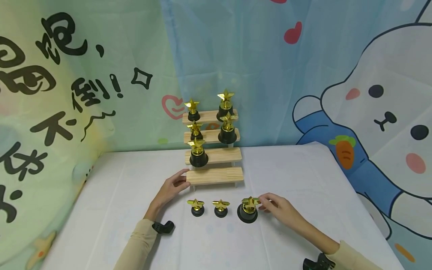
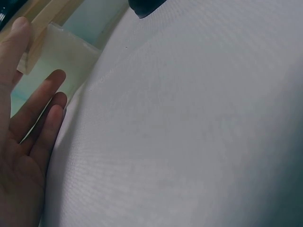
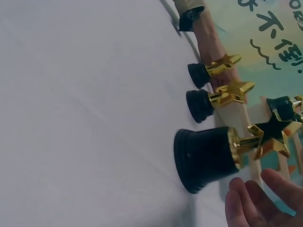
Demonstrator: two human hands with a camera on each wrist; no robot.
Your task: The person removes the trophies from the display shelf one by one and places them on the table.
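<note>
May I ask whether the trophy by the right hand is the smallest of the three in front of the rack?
No, the trophy by the right hand has a wider base than the other two.

a white-covered bench (image 1: 287, 172) runs back to a fabric backdrop (image 1: 236, 48) in pale green, yellow and blue. on its left side stands bold black lettering (image 1: 50, 135), with an outlined four-pointed star (image 1: 141, 78) beside it. a solid red heart (image 1: 293, 33) sits higher up. at right, a white cartoon animal (image 1: 401, 105) wears blue, marked with an orange carrot (image 1: 345, 154).
</note>
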